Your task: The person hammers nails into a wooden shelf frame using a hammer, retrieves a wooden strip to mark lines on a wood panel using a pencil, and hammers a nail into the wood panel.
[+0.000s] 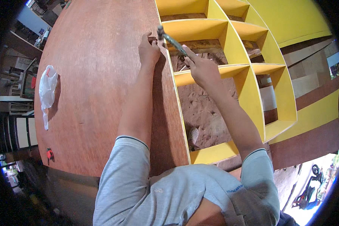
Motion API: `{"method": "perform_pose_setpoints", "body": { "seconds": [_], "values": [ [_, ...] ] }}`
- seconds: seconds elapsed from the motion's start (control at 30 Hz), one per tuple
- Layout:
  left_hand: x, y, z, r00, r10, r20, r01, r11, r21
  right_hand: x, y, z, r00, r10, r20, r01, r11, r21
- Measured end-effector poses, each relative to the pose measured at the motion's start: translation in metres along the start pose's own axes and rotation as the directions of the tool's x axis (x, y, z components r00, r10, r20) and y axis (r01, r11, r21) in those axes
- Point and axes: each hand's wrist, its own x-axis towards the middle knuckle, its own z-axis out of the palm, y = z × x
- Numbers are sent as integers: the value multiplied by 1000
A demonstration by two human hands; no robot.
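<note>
At panel [98, 98] edge — hammer [173, 42], open compartments [235, 44]

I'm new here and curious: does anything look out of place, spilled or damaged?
Nothing looks spilled or plainly damaged. One mildly odd thing: a white plastic bag lies near the left edge of the reddish-brown panel. It looks slightly stray, being well away from the hammer in the right hand.
</note>
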Motion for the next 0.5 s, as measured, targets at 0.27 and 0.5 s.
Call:
{"method": "perform_pose_setpoints", "body": {
  "seconds": [0.27, 0.5],
  "values": [
    [4, 13, 10, 998, 63, -12, -64, 985, -162, -2, -5, 0, 1000, 17, 12, -17, 1000, -11],
    [-54, -26, -99, 985, 101, 137, -99, 995, -24, -14, -15, 5, 955, 105, 276, -163, 967, 197]
  ]
}}
